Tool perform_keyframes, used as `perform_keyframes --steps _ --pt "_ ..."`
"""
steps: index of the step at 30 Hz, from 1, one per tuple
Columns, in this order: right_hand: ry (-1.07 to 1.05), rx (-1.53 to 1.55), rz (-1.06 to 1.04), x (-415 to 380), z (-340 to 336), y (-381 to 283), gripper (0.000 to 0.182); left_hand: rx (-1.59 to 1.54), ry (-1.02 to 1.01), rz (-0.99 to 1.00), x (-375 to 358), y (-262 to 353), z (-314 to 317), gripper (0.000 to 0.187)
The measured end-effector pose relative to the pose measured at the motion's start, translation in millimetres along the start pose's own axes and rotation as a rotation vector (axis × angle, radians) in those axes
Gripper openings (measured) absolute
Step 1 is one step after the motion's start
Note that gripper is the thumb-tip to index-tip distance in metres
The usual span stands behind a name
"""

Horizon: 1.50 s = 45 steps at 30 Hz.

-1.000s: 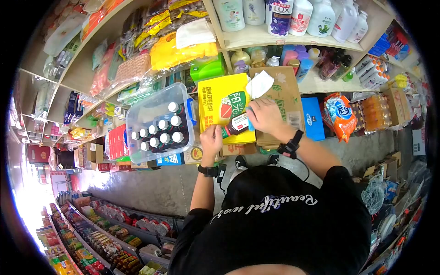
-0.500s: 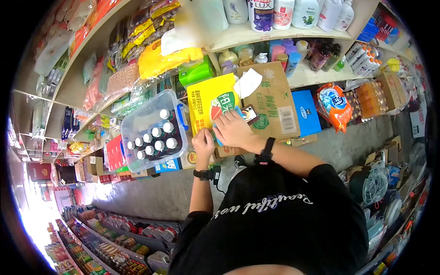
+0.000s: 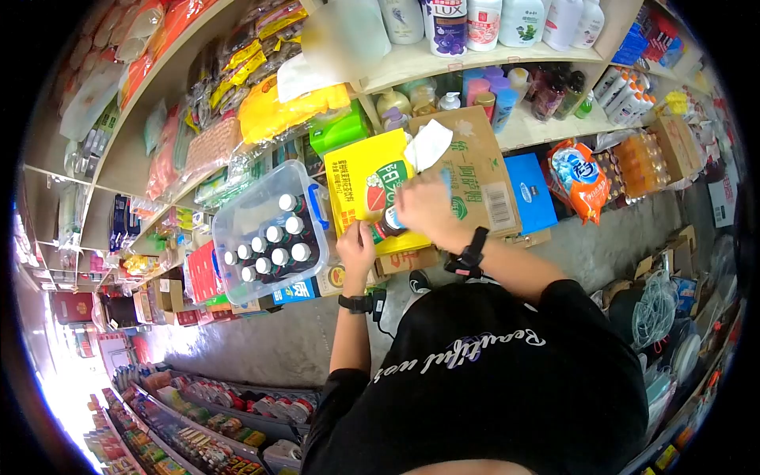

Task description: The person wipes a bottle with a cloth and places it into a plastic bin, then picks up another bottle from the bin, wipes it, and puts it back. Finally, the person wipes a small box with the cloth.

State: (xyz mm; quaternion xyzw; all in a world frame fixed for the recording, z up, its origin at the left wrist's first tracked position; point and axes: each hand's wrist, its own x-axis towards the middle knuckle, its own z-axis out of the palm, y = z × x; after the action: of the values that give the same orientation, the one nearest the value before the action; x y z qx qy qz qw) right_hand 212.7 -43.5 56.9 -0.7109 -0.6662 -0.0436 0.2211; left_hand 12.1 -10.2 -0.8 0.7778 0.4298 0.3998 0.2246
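My left hand (image 3: 355,246) is closed on one end of a dark bottle (image 3: 381,231) lying over the yellow carton (image 3: 352,186). My right hand (image 3: 425,207) is at the bottle's other end, smeared by motion, with its fingers curled. A pale blue cloth (image 3: 446,179), also blurred, shows at its far side. Left of my hands stands a clear plastic bin (image 3: 237,207) with blue latches. Several dark bottles with white caps (image 3: 275,233) stand inside it. A crumpled white tissue (image 3: 428,145) lies on the cartons beyond my hands.
A brown carton (image 3: 475,162) and a blue box (image 3: 529,194) stand to the right, with an orange detergent bag (image 3: 580,180) farther along. Shelves of toiletry bottles (image 3: 483,24) rise ahead. Low shelves of goods (image 3: 198,419) stand behind me across the grey floor (image 3: 261,336).
My right hand has moved right and slightly up with the blue cloth, uncovering part of the dark bottle. My left hand remains at about the same spot.
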Motion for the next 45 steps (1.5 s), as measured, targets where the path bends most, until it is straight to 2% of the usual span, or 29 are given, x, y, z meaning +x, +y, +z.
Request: perform_keyframes --steps 1,4,8,11,13,14,17,18,22,25,26,29,30,33,36,37,38,39,41,42,45 --pt "-0.057 0.01 -0.018 0.3 1.5 -11.3 0.026 0.0 -0.006 0.006 1.2 -0.1 -0.6 0.023" --pt "0.133 0.012 -0.242 -15.0 19.9 -37.8 0.026 0.02 -0.018 0.045 0.5 -5.7 -2.5 0.021" --pt "0.202 0.115 -0.488 -20.3 8.8 -10.8 0.03 -0.038 -0.036 0.062 1.7 -7.6 -6.1 0.02" --pt "0.097 0.247 -0.488 -17.3 -6.8 25.0 0.031 -0.04 -0.093 -0.042 1.7 -4.1 -6.2 0.019" --pt "0.059 0.205 -0.388 -11.4 -9.4 44.6 0.025 -0.074 -0.114 -0.087 1.6 -6.8 -5.2 0.02" --pt "0.064 0.192 -0.36 -8.3 -8.7 50.3 0.024 -0.075 -0.178 -0.127 -0.1 -10.4 -7.9 0.014" --pt "0.057 0.15 -0.289 -2.1 -5.6 49.6 0.024 -0.203 -0.031 0.071 10.1 22.1 -12.1 0.023" --pt "0.035 0.127 -0.271 -0.6 -5.1 45.8 0.024 -0.241 -0.111 0.056 9.1 14.8 -14.0 0.039" --pt "0.025 0.137 -0.223 4.4 -1.1 41.7 0.03 -0.142 -0.126 0.101 3.6 -0.5 -9.3 0.039" --pt "0.093 0.21 -0.36 7.0 -6.8 55.3 0.03 -0.179 -0.169 -0.083 0.9 2.1 -11.9 0.031" --pt "0.093 0.163 -0.412 7.8 -9.5 62.4 0.029 -0.328 -0.117 -0.139 3.7 9.5 -8.9 0.021" --pt "0.165 0.255 -0.423 4.8 -7.7 77.7 0.028 -0.348 -0.142 -0.261 8.6 -5.9 -9.9 0.017" --pt "0.142 0.246 -0.418 5.6 -7.3 76.9 0.027 -0.29 -0.146 -0.281 11.0 -1.5 -10.3 0.022" --pt "0.067 0.109 -0.196 -0.8 -2.1 52.3 0.019 -0.326 -0.131 -0.279 14.6 -3.7 -9.2 0.025" --pt "0.126 0.065 -0.263 -6.6 2.8 8.1 0.02 -0.305 -0.109 -0.267 15.9 -7.2 -5.3 0.026" --pt "0.251 0.128 -0.286 -6.6 13.5 -6.6 0.021 -0.301 -0.104 -0.258 17.2 -5.0 -6.4 0.026" --pt "0.269 0.121 -0.324 -6.1 23.0 -19.8 0.024 -0.249 -0.179 -0.306 15.6 -3.0 -11.1 0.027" --pt "0.285 0.113 -0.362 -5.9 26.8 -28.9 0.026 -0.252 -0.142 -0.272 13.7 -3.6 -10.8 0.025" --pt "0.273 0.074 -0.427 -7.5 28.6 -31.9 0.028 -0.264 -0.066 -0.201 11.8 -5.5 -7.6 0.02" --pt "0.268 0.051 -0.459 -5.4 26.4 -31.9 0.029 -0.235 -0.13 -0.262 11.5 -6.7 -11.8 0.02" --pt "0.202 0.122 -0.5 -6.8 10.6 -6.4 0.024 -0.276 -0.133 -0.218 8.8 -7.2 -9.4 0.021"
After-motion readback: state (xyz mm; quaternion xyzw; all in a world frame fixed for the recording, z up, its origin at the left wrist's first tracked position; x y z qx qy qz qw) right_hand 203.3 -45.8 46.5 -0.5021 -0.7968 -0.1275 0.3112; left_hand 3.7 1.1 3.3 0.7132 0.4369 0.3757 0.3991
